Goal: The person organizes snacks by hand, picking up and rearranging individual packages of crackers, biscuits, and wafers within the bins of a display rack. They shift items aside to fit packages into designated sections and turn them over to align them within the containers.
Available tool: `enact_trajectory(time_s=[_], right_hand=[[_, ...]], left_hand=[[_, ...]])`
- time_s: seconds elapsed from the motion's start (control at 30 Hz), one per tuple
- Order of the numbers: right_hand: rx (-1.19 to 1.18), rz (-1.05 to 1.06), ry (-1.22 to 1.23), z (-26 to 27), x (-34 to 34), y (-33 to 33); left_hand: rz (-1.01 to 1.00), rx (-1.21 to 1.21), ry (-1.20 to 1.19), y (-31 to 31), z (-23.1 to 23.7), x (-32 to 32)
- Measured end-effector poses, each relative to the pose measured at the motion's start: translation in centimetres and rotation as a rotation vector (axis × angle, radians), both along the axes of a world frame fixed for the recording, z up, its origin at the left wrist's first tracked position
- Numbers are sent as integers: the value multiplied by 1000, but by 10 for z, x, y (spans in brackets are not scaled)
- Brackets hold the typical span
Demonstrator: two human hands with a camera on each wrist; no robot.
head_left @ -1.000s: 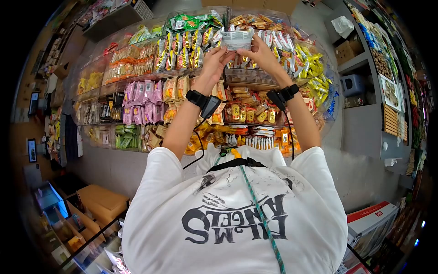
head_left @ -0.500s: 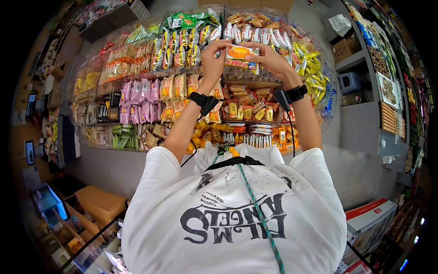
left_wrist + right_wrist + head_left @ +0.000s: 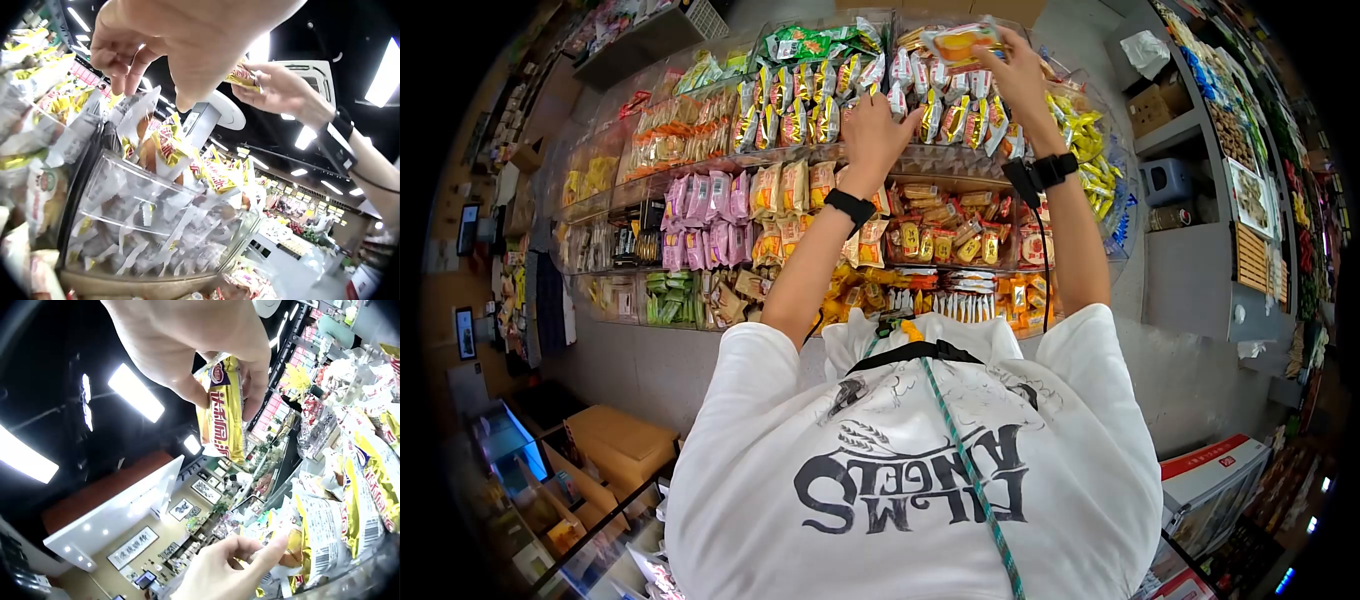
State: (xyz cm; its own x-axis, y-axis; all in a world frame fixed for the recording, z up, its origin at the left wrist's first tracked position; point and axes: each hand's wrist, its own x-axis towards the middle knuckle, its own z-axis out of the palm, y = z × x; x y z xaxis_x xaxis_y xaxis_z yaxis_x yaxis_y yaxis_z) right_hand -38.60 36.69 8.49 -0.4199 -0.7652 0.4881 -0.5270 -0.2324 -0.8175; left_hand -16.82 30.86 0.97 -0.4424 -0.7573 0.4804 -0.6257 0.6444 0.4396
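My right hand (image 3: 1022, 85) pinches a yellow-and-clear snack packet (image 3: 962, 45) above the far compartments; the right wrist view shows thumb and fingers on the top end of that packet (image 3: 225, 419). Lower and to the left, my left hand (image 3: 878, 138) is over the compartment of silver-and-yellow packets (image 3: 953, 120). In the left wrist view, the fingers of my left hand (image 3: 200, 44) hang loosely bent just above the upright packets (image 3: 165, 147), thumb apart from them. Whether the fingertips touch a packet is unclear.
Clear-walled compartments hold pink packets (image 3: 718, 200), green packets (image 3: 672, 300) and yellow bags (image 3: 1095, 190). A grey shelf unit (image 3: 1190, 260) stands to the right, and a brown box (image 3: 625, 440) is at the lower left.
Both hands held the packet together before. My left hand has let go and moved down slightly, while my right hand has carried the packet farther away and up in the head view.
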Motion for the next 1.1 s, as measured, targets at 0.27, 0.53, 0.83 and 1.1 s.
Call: enact_trajectory(time_s=[0.27, 0.53, 0.83, 1.1], right_hand=[[513, 134, 387, -24, 43, -46], [346, 24, 856, -99, 51, -83], [397, 165, 775, -104, 9, -89], [549, 280, 775, -84, 16, -82]], left_hand=[[85, 169, 149, 0, -28, 5], [62, 449, 668, 11, -13, 39], [-161, 1043, 919, 12, -36, 17], [248, 165, -201, 8, -37, -7]])
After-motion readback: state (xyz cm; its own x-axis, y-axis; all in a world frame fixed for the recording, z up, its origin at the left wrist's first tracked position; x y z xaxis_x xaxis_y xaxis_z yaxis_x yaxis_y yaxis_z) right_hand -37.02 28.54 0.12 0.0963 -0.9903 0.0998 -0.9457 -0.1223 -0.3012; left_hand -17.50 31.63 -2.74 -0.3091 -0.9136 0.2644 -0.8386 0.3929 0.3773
